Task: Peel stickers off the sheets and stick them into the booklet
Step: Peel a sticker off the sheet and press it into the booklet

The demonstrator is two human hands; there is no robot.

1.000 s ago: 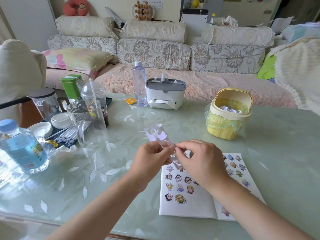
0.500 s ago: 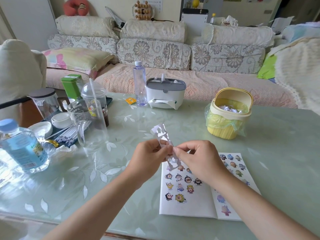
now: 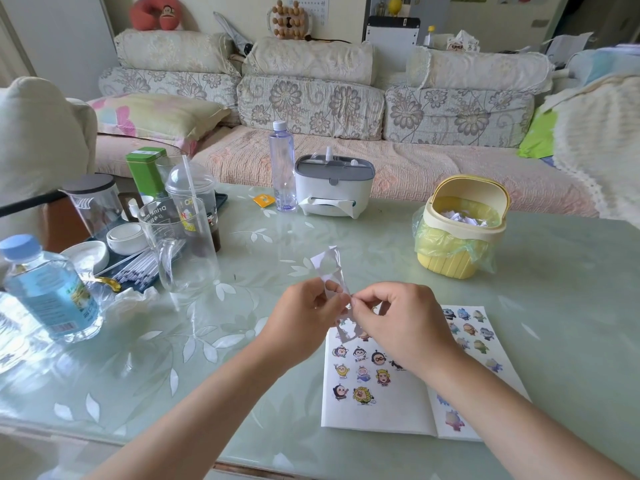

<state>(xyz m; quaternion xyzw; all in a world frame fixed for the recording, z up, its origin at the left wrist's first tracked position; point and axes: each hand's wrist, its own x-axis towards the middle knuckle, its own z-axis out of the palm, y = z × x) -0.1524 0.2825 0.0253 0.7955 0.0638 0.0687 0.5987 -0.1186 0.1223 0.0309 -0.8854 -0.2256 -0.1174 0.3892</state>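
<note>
An open white booklet (image 3: 388, 410) lies on the table in front of me, with several cartoon stickers on both pages. Above its top left corner I hold a narrow, mostly emptied sticker sheet (image 3: 330, 268) upright. My left hand (image 3: 304, 320) pinches the strip at its middle. My right hand (image 3: 401, 323) pinches the strip just beside the left fingertips. The lower end of the strip hangs down over the booklet's left page. Whether a sticker sits between my right fingertips is hidden.
A yellow mini bin (image 3: 460, 233) with a bag stands at the back right. A white tissue box (image 3: 332, 188) and a clear bottle (image 3: 282, 164) stand behind. A glass mug (image 3: 180, 247), cups, a tray and a blue-capped water bottle (image 3: 48, 289) crowd the left.
The sticker strip has swung from leaning left to standing nearly upright. Both hands have shifted slightly while staying pinched together on it.
</note>
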